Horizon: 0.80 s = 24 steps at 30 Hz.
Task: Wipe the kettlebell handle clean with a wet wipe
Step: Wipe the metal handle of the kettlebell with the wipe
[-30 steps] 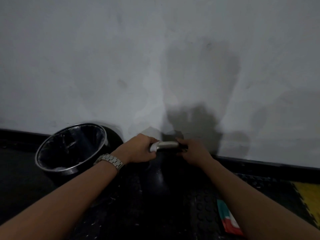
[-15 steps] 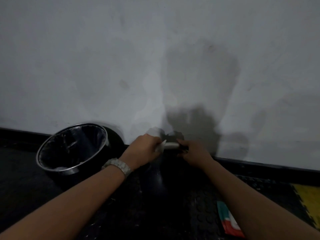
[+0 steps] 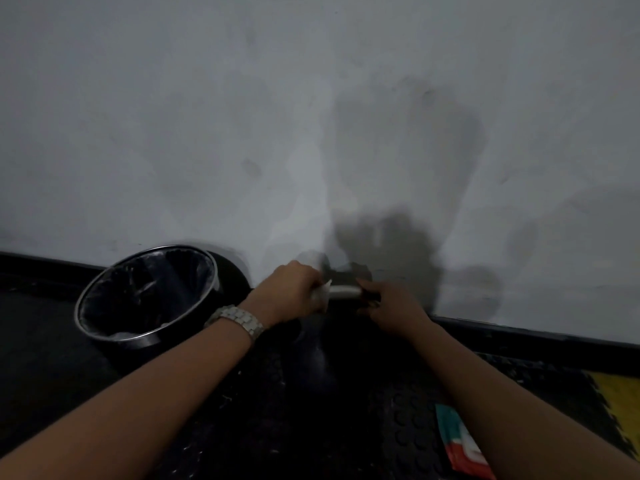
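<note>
Black rubber floor mat [image 3: 398,403], studded, under everything; grey plaster wall [image 3: 207,133] behind. One kettlebell [image 3: 322,355], black, standing on the mat against the wall's base, its body hard to make out in the dim light. One kettlebell handle [image 3: 343,290], pale metal, horizontal, seen between the two hands. Left hand [image 3: 287,296]: fingers closed around the handle's left end, with one white wet wipe [image 3: 322,291] bunched inside the grip and a corner sticking out. One metal-link watch [image 3: 239,320] on the left wrist. Right hand [image 3: 391,310]: fingers closed on the handle's dark right end. One round black bin [image 3: 145,292] with a shiny rim and plastic liner, on the floor to the left, near the left forearm. One flat packet [image 3: 460,441], red, teal and white, lying on the mat at lower right, partly behind the right forearm. One yellow floor tile [image 3: 620,403] at far right edge.
</note>
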Available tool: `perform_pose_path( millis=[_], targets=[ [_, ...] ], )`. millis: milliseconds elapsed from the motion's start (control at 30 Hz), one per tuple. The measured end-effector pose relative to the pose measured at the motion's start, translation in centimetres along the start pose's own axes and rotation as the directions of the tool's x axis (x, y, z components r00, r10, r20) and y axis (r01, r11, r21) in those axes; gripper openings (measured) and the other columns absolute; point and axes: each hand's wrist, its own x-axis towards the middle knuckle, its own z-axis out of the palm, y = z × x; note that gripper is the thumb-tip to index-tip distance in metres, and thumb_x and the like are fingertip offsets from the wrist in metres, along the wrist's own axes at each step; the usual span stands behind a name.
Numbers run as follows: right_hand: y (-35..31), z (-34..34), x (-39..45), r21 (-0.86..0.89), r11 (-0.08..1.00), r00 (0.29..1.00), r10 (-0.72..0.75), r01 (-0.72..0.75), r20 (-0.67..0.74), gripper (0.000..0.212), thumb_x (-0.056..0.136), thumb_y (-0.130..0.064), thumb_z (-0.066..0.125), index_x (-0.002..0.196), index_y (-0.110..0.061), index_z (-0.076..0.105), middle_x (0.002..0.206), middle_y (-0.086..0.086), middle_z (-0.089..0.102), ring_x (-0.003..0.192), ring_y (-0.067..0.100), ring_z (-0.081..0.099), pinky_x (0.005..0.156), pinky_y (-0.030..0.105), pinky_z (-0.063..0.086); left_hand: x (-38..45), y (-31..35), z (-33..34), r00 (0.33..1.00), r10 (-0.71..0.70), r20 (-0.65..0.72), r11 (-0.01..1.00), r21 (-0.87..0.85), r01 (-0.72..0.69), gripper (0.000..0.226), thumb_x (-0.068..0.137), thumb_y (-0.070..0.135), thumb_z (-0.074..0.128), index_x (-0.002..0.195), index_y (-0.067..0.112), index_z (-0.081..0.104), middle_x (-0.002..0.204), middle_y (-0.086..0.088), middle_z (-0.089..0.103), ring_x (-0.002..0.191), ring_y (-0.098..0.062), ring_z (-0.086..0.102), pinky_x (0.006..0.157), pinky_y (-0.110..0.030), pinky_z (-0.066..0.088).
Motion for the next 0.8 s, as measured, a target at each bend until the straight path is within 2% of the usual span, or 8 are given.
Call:
perform_pose_path(
  millis=[100, 200, 267, 333, 433, 533, 667, 800],
  targets=[
    [0.0, 0.0, -0.2, 0.02, 1.0, 1.0, 0.009, -0.009, 0.014, 0.064, 0.082, -0.021, 0.07, 0.14, -0.026, 0.043, 0.136, 0.003, 0.055, 0.123, 0.017, 0.051, 0.093, 0.014, 0.032, 0.2, -2.2, -1.0, 0.971, -0.062, 0.231, 0.992, -0.094, 0.086, 0.02, 0.079, 0.035, 0.075, 0.089, 0.019, 0.069, 0.072, 0.011, 0.06, 0.075, -0.01, 0.061, 0.066, -0.022, 0.042],
    [0.0, 0.1, -0.1, 0.006, 1.0, 1.0, 0.009, -0.01, 0.007, 0.064, 0.081, -0.022, 0.07, 0.139, -0.027, 0.044, 0.134, 0.004, 0.056, 0.122, 0.018, 0.052, 0.098, 0.019, 0.035, 0.3, -2.0, -1.3, 0.951, -0.066, 0.301, 0.995, -0.05, 0.085, 0.019, 0.083, 0.03, 0.071, 0.098, 0.019, 0.068, 0.079, 0.009, 0.058, 0.081, -0.01, 0.058, 0.068, -0.019, 0.036],
    [0.0, 0.0, -0.1, -0.005, 1.0, 1.0, 0.011, -0.011, 0.003, 0.064, 0.08, -0.023, 0.071, 0.138, -0.027, 0.044, 0.132, 0.005, 0.058, 0.121, 0.018, 0.053, 0.097, 0.019, 0.036, 0.4, -0.8, -1.1, 0.968, -0.047, 0.247, 0.999, 0.012, 0.045, 0.019, 0.084, 0.027, 0.067, 0.101, 0.018, 0.066, 0.089, -0.002, 0.063, 0.087, -0.02, 0.061, 0.069, -0.021, 0.035],
    [0.1, 0.1, 0.0, -0.001, 1.0, 1.0, 0.015, -0.015, 0.005, 0.065, 0.079, -0.023, 0.071, 0.138, -0.027, 0.045, 0.133, 0.004, 0.058, 0.121, 0.017, 0.053, 0.097, 0.018, 0.035, 0.2, 0.4, -0.1, 0.996, -0.015, 0.085, 1.0, 0.028, 0.012, 0.026, 0.085, 0.03, 0.065, 0.107, 0.016, 0.066, 0.102, -0.009, 0.065, 0.093, -0.027, 0.063, 0.069, -0.023, 0.036],
    [0.1, 0.1, 0.1, -0.016, 1.0, 1.0, 0.019, -0.019, 0.002, 0.067, 0.077, -0.026, 0.073, 0.138, -0.029, 0.045, 0.133, 0.004, 0.058, 0.121, 0.018, 0.053, 0.102, 0.023, 0.036, -0.3, 0.8, 1.1, 0.996, -0.023, -0.089, 1.0, -0.002, 0.023, 0.035, 0.08, 0.038, 0.07, 0.11, 0.02, 0.067, 0.099, -0.006, 0.067, 0.092, -0.027, 0.064, 0.069, -0.023, 0.036],
    [0.1, 0.0, 0.1, 0.004, 1.0, 1.0, 0.021, -0.021, 0.008, 0.066, 0.077, -0.025, 0.073, 0.137, -0.028, 0.046, 0.132, 0.003, 0.058, 0.121, 0.017, 0.054, 0.101, 0.021, 0.036, -0.2, -0.7, 0.6, 1.0, -0.025, 0.007, 0.998, -0.055, 0.025, 0.037, 0.076, 0.042, 0.073, 0.111, 0.028, 0.07, 0.093, 0.006, 0.07, 0.087, -0.015, 0.064, 0.071, -0.02, 0.041],
    [0.2, 0.2, 0.1, 0.045, 0.999, 0.999, 0.029, -0.03, 0.023, 0.066, 0.078, -0.021, 0.072, 0.138, -0.027, 0.045, 0.134, 0.003, 0.057, 0.122, 0.017, 0.053, 0.101, 0.02, 0.035, 0.3, -1.9, -0.6, 0.986, -0.044, 0.162, 0.988, -0.137, 0.066, 0.032, 0.075, 0.037, 0.077, 0.107, 0.031, 0.072, 0.063, 0.018, 0.058, 0.06, 0.007, 0.053, 0.06, -0.013, 0.039],
    [0.3, 0.1, 0.1, 0.029, 0.999, 1.0, 0.026, -0.027, 0.006, 0.066, 0.078, -0.023, 0.073, 0.138, -0.029, 0.045, 0.134, 0.002, 0.057, 0.122, 0.017, 0.053, 0.1, 0.02, 0.035, 0.1, 0.0, 0.6, 1.0, 0.001, 0.002, 0.999, 0.051, -0.001, 0.031, 0.081, 0.037, 0.067, 0.109, 0.025, 0.071, 0.096, -0.001, 0.068, 0.09, -0.02, 0.064, 0.074, -0.029, 0.046]
  ],
)
